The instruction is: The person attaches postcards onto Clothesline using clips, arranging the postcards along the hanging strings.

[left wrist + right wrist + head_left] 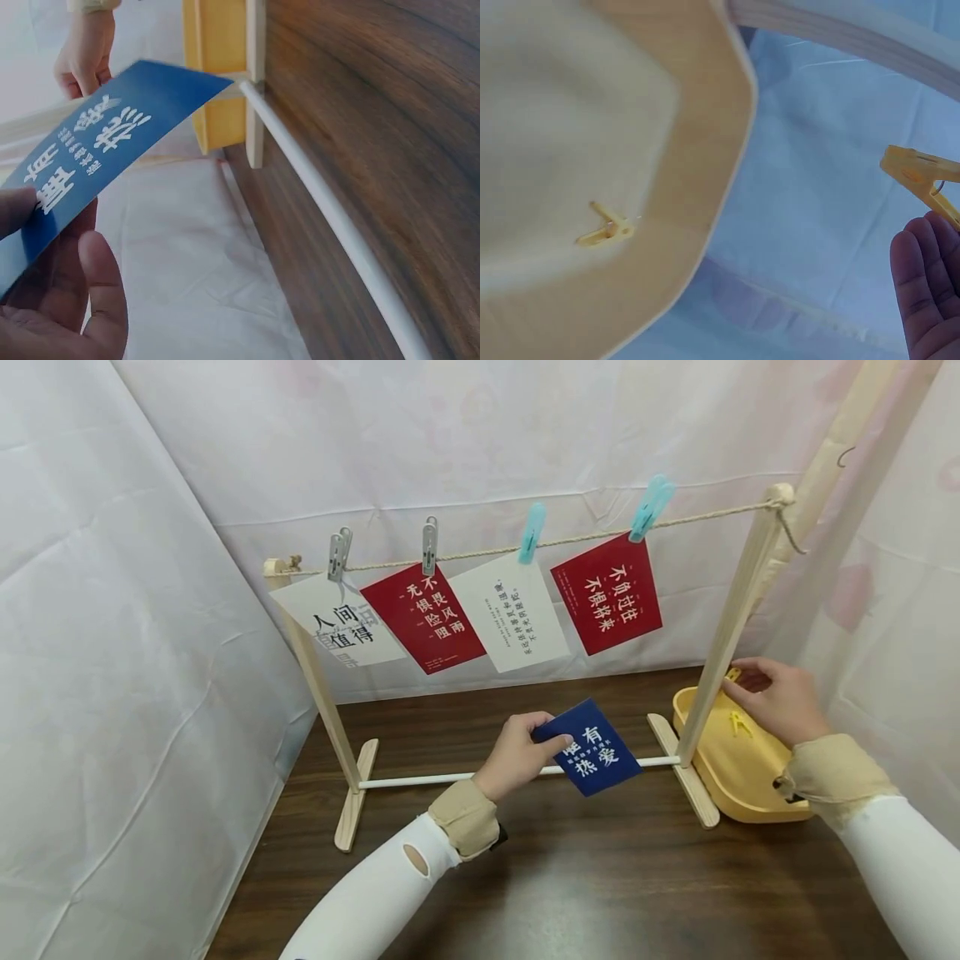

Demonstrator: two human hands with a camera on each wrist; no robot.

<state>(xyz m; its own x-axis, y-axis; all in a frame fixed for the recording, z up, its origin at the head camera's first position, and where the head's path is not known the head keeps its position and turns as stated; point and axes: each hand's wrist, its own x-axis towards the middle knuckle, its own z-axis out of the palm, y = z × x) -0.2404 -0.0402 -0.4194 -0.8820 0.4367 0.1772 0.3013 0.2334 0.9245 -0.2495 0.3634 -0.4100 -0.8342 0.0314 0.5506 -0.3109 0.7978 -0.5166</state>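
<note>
My left hand point(519, 753) pinches a dark blue card point(588, 750) with white lettering by its left corner, thumb on the printed face, in front of the wooden rack. Over the far end of a yellow tray point(750, 777), my right hand point(783, 697) holds a yellow clothespin point(922, 176) by its handle end, jaws pointing away from the fingers. A second yellow clothespin point(740, 724) lies inside the tray. On the rack's rope point(480, 557) hang a white card point(341, 618), a red card point(423, 618), another white card point(513, 614) and another red card point(609, 593).
Two grey clothespins point(429, 545) and two light blue clothespins point(532, 533) grip the hanging cards. The rack's right post point(731, 627) stands between the left hand and the tray. A white rod point(420, 780) joins its feet low over the brown table point(525, 877). Pale curtains surround it.
</note>
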